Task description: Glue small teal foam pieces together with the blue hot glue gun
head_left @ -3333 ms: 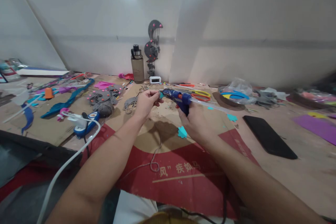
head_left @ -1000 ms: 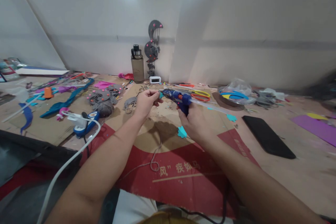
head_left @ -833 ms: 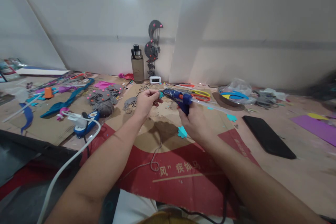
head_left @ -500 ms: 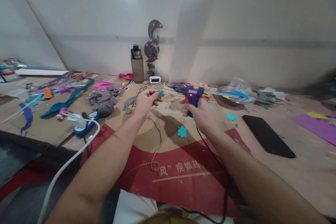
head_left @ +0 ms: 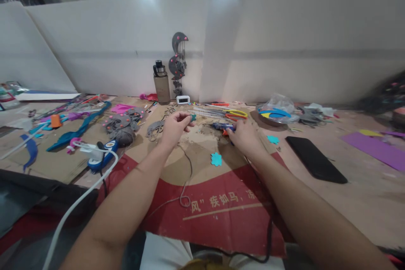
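Three teal flowers [head_left: 216,159], one bottle [head_left: 161,87], one phone [head_left: 314,159]

Left hand [head_left: 172,128], right hand [head_left: 245,137]: bare, forearms unsleeved. White garment [head_left: 164,253] at bottom of view; mustard-yellow patch [head_left: 205,265] beneath.

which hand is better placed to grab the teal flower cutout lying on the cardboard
Probably the right hand: it lies closer to the teal flower cutout and only touches the glue gun, which lies on the cardboard. The left hand is busy pinching a small teal piece.
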`<state>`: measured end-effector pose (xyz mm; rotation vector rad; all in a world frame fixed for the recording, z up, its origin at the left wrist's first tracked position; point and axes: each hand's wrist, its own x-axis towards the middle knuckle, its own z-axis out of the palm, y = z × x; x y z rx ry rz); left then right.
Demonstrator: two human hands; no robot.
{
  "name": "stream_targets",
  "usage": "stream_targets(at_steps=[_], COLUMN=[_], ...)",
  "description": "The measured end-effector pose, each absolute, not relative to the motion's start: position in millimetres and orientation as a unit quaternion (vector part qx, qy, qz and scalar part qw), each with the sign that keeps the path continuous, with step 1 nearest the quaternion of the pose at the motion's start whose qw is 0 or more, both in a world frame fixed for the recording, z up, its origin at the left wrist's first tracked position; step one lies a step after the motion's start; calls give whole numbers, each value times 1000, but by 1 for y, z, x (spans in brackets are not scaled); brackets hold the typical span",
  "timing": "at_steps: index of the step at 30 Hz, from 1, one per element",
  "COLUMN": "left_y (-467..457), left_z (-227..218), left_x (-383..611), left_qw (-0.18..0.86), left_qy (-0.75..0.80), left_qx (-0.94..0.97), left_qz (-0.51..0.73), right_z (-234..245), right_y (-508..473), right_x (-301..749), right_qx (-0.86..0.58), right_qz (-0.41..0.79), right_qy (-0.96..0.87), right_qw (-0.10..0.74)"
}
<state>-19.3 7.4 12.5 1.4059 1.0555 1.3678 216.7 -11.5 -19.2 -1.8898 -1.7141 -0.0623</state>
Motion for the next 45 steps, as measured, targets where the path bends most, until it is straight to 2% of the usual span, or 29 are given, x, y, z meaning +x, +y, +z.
stream_targets(at_steps=[2, 4, 6, 9, 13, 17, 22, 28, 33, 45], left_y=[4, 0, -4, -9, -13, -12, -10, -16, -20, -18], left_z=[13, 15, 16, 18, 17, 10, 6, 10, 11, 11], left_x=[-20, -20, -18, -14, -9, -6, -3, 0, 2, 8], left_qw=[334, 219, 150, 137, 162, 207, 294, 342, 381, 515], left_qy=[452, 456, 438, 417, 419, 430, 452, 448, 433, 394], left_qx=[619, 664, 691, 703, 719, 710, 687, 679, 674, 605], left_qz=[549, 550, 556, 559, 531, 518, 487, 470, 461, 463], right_z=[-14, -10, -7, -4, -2, -3, -5, 7, 12, 8], right_y=[-14, -18, -24, -34, -38, -34, -32, -38, -40, -37], right_x=[203, 183, 160, 132, 121, 127, 138, 147, 148, 152], right_qx=[-655, -566, -492, -413, -375, -391, -485, -507, -508, -513], right_qz=[19, 153, 291, 480, 566, 528, 340, 130, 88, 76], right_qy=[-642, -641, -612, -525, -443, -452, -562, -664, -686, -692], right_qw=[397, 495, 547, 569, 586, 603, 577, 534, 513, 503])
